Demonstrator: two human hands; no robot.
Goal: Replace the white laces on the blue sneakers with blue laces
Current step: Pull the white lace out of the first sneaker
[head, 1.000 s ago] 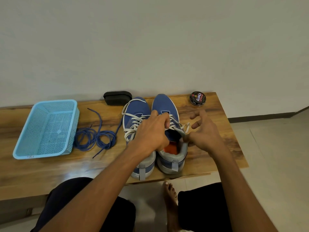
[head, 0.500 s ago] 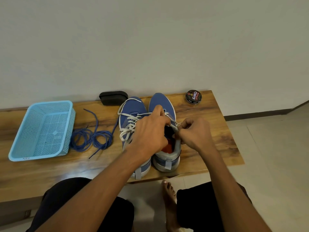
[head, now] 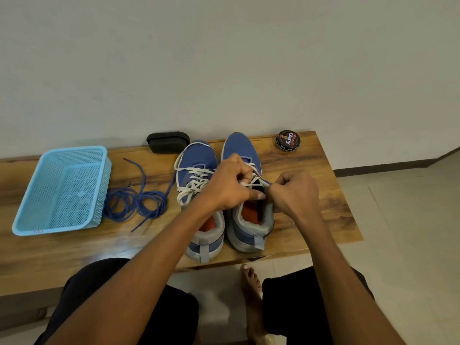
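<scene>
On the counter [head: 323, 175], left to right: light-blue mesh basket [head: 62, 190], coiled blue laces [head: 135, 204] just beside it, untouched, then the left sneaker [head: 196, 180] with its white lace [head: 194, 180] threaded and loose. Left hand [head: 229, 188] has its fingers [head: 245, 176] curled, pinching the white lace at the top eyelets of the right sneaker [head: 245, 150]. Right hand [head: 296, 192] is curled too, gripping that shoe's collar or lace end by the tongue; can't tell which.

Risks, as I judge: pulling hard could drag the right sneaker toward the near counter edge, heels sit close to it; lace tip may snag in an eyelet; loose left lace could tangle with the one being pulled.

Further right and back: black case [head: 168, 141] by the wall, polish tin [head: 288, 140] near the far corner. Wood-grain counter, glossy. Plain pale wall behind, tiled floor, dark skirting at right; bare foot below.
</scene>
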